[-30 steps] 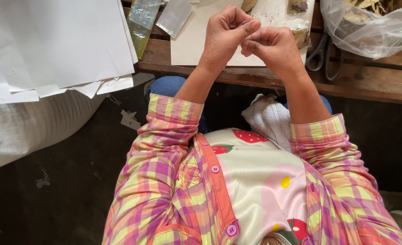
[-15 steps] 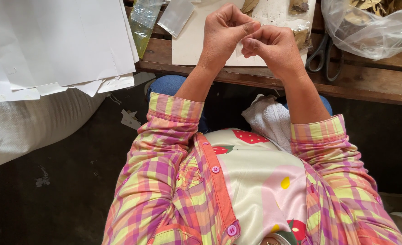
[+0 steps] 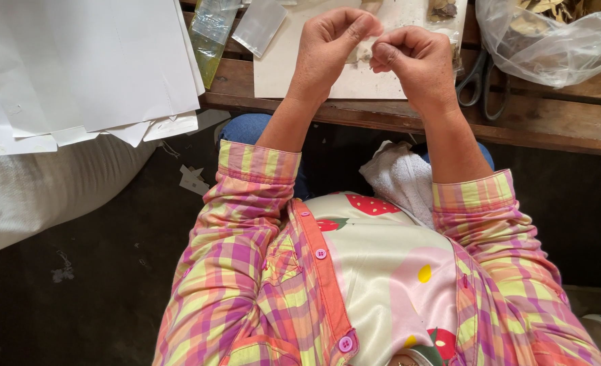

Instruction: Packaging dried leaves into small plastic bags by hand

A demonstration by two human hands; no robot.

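My left hand and my right hand meet over a white sheet on the wooden table. Both pinch a small pale, tan piece between thumbs and fingers; what it is I cannot tell, since the fingers hide most of it. Both wrists come out of plaid pink and yellow sleeves.
A stack of white paper lies at the left on a pale sack. Small clear bags sit at the table's back. Scissors lie beside a plastic bag of dried leaves. A white cloth rests on my lap.
Both hands stay together over the sheet; the fingers have shifted only slightly on the small piece.
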